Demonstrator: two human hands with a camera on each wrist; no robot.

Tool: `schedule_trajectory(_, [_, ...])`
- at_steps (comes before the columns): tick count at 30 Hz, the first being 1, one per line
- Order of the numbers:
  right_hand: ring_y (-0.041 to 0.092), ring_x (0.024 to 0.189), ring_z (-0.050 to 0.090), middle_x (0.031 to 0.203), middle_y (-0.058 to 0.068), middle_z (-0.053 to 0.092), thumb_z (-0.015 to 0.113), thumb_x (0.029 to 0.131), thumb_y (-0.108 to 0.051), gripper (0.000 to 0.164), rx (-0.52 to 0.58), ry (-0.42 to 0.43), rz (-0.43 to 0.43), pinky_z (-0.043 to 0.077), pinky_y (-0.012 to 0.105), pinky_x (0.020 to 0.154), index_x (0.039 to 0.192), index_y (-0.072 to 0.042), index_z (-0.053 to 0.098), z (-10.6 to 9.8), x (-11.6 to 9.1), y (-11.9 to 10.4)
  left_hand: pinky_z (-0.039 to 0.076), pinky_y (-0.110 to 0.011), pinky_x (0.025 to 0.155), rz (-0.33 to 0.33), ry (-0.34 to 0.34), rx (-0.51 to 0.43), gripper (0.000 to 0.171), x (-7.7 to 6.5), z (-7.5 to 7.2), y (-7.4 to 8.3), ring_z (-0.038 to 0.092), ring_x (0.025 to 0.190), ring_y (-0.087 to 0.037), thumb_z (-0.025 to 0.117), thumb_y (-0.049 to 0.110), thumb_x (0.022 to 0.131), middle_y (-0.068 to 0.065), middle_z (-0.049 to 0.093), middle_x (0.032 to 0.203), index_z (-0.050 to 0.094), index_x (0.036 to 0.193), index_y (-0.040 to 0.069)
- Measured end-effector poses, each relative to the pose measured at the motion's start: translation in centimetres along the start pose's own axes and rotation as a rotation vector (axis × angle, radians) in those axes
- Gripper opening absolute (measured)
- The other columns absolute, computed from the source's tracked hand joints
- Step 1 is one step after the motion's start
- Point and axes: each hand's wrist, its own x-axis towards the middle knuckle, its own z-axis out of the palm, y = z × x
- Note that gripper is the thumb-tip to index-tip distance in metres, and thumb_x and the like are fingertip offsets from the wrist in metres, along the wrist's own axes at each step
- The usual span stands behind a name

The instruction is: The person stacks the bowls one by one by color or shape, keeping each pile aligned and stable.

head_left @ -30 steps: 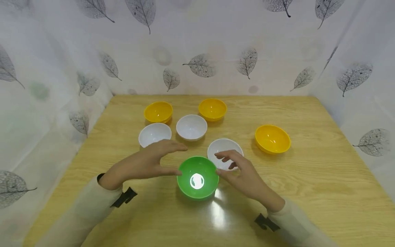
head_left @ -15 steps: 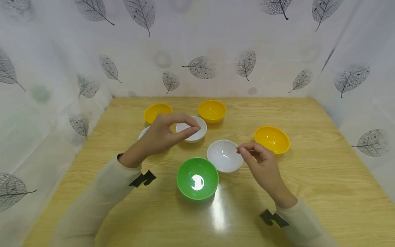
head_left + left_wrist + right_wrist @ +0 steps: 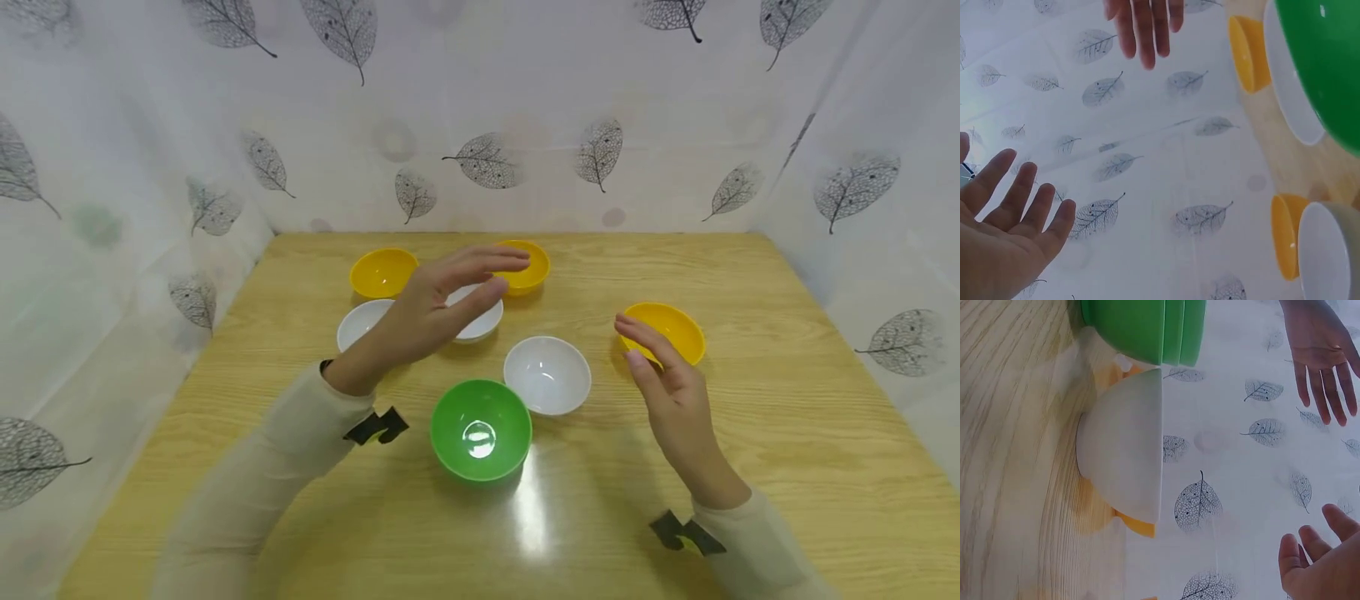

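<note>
My left hand [image 3: 427,312] hovers over the white bowls with its fingers extended, thumb apart and nothing held. Behind it are a left white bowl [image 3: 362,323] and a middle white bowl [image 3: 483,323], both partly covered. Right of centre, my right hand [image 3: 678,408] is raised, fingers loosely straight and holding nothing, its fingertips overlapping the right yellow bowl [image 3: 671,329] in the head view. Between the forearms sits a green bowl [image 3: 480,417]; the right wrist view shows it as a stack of green bowls [image 3: 1132,328] with several rims. A third white bowl [image 3: 547,375] stands close beside it.
Two more yellow bowls stand near the table's back edge, a left yellow bowl [image 3: 382,273] and a middle yellow bowl [image 3: 534,268]. A leaf-patterned curtain [image 3: 525,100] encloses the wooden table [image 3: 787,417] at the back and sides.
Both hands have left the green bowl's rim: the left moved up and rightward, the right moved outward to the right. Their fingers, drawn together half a second ago, are spread apart. The bowls have stayed put.
</note>
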Motion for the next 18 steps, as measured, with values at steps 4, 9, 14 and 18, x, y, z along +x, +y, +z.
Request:
schedule_trajectory(4, [0.025, 0.126, 0.037, 0.135, 0.014, 0.046, 0.044, 0.097, -0.003, 0.033, 0.007, 0.033, 0.012, 0.037, 0.024, 0.098, 0.128, 0.004, 0.052, -0.9, 0.0, 0.0, 0.04, -0.035, 0.097, -0.034, 0.047, -0.166, 0.03, 1.5, 1.3, 0.0, 0.048, 0.117, -0.016, 0.049, 0.012, 0.097, -0.004, 0.055, 0.127, 0.057, 0.122, -0.001])
schedule_trajectory(9, [0.023, 0.129, 0.032, 0.135, 0.01, 0.047, 0.043, 0.098, -0.005, 0.034, 0.018, 0.059, 0.048, 0.033, 0.022, 0.099, 0.129, 0.003, 0.05, -1.7, -0.2, 0.2, 0.037, -0.032, 0.099, -0.082, 0.099, -0.225, 0.03, 3.6, 2.8, -0.1, 0.047, 0.118, -0.012, 0.046, 0.01, 0.097, -0.007, 0.056, 0.126, 0.056, 0.123, -0.002])
schedule_trajectory(14, [0.022, 0.131, 0.029, 0.137, 0.012, 0.046, 0.044, 0.098, -0.007, 0.034, 0.024, 0.09, 0.084, 0.032, 0.022, 0.099, 0.13, 0.003, 0.05, -2.1, -0.4, 0.3, 0.038, -0.027, 0.097, -0.168, 0.157, -0.324, 0.03, 5.4, 4.4, -0.3, 0.049, 0.114, -0.009, 0.048, 0.015, 0.097, -0.005, 0.059, 0.122, 0.058, 0.121, 0.0])
schedule_trajectory(18, [0.021, 0.131, 0.029, 0.137, 0.011, 0.045, 0.044, 0.098, -0.01, 0.035, 0.002, 0.113, 0.101, 0.031, 0.021, 0.099, 0.13, 0.002, 0.05, -2.3, -0.5, 0.5, 0.04, -0.027, 0.095, -0.182, 0.175, -0.377, 0.028, 6.6, 5.5, -0.5, 0.052, 0.109, -0.01, 0.049, 0.013, 0.097, -0.008, 0.061, 0.118, 0.06, 0.118, -0.002])
